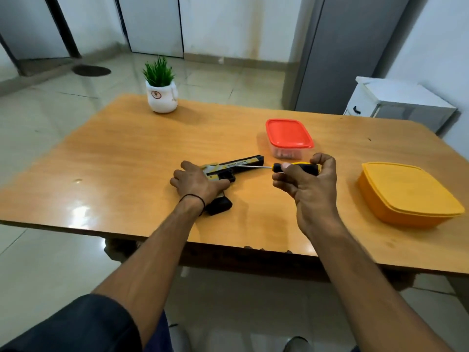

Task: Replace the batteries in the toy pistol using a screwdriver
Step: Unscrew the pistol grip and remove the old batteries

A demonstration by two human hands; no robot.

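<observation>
A black and yellow toy pistol [239, 165] lies on its side in the middle of the wooden table [121, 153], barrel pointing right. My left hand [196, 182] lies on top of its rear and grip and holds it down; the black grip end sticks out below my wrist. My right hand [308, 185] grips a screwdriver [291, 167] by its yellow and black handle. The thin metal shaft points left and reaches toward the pistol's body above the trigger guard. Where the tip touches is too small to tell.
A clear box with a red lid [289, 135] stands just behind the screwdriver. A yellow lidded container [406, 194] sits at the right near the table's front edge. A small potted plant [161, 90] stands at the back left. A white cabinet [396, 102] is beyond the table's right corner.
</observation>
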